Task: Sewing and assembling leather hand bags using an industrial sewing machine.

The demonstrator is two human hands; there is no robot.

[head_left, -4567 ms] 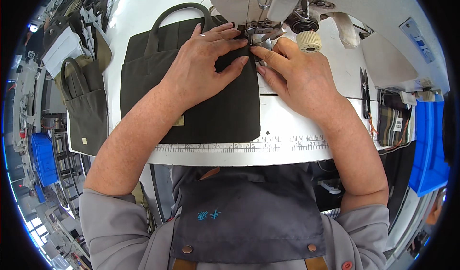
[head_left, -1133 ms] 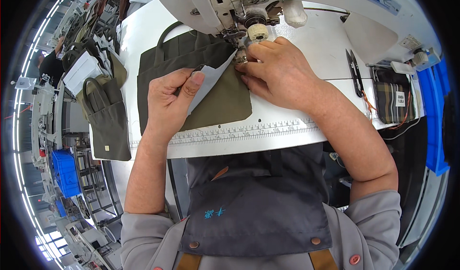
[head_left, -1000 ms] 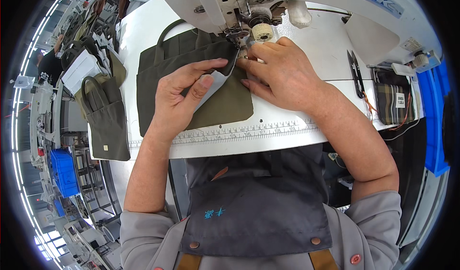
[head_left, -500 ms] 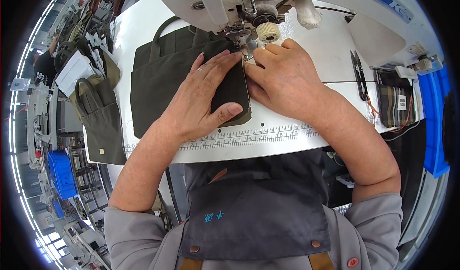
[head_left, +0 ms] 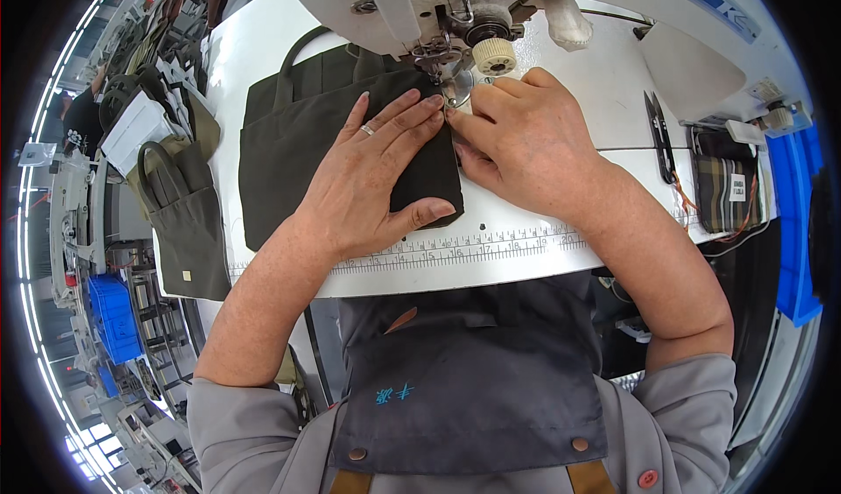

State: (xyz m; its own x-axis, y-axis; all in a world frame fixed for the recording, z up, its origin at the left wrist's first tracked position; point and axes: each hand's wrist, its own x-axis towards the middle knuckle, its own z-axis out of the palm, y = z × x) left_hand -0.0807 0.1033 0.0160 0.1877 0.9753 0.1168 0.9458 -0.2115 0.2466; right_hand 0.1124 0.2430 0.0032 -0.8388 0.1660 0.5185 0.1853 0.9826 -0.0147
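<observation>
A dark olive fabric bag with loop handles lies flat on the sewing machine's white table, its right edge running up to the presser foot. Spread over its right part is my left hand, palm down, fingers pointing up toward the needle area and thumb by the lower right corner. My right hand is curled, its thumb and fingertips closed at the bag's right edge just below the presser foot. The sewing machine stands over the bag's upper right corner; the needle tip is hard to make out.
Another olive bag piece hangs over the table's left edge beside papers. Black thread snips and a plaid cloth pouch lie at the right. A printed ruler follows the front edge. A blue bin stands far right.
My left hand has shifted a little, its thumb now lower and farther right. The bag's lower right corner sits slightly farther right. My right hand stays at the edge, its wrist slightly right.
</observation>
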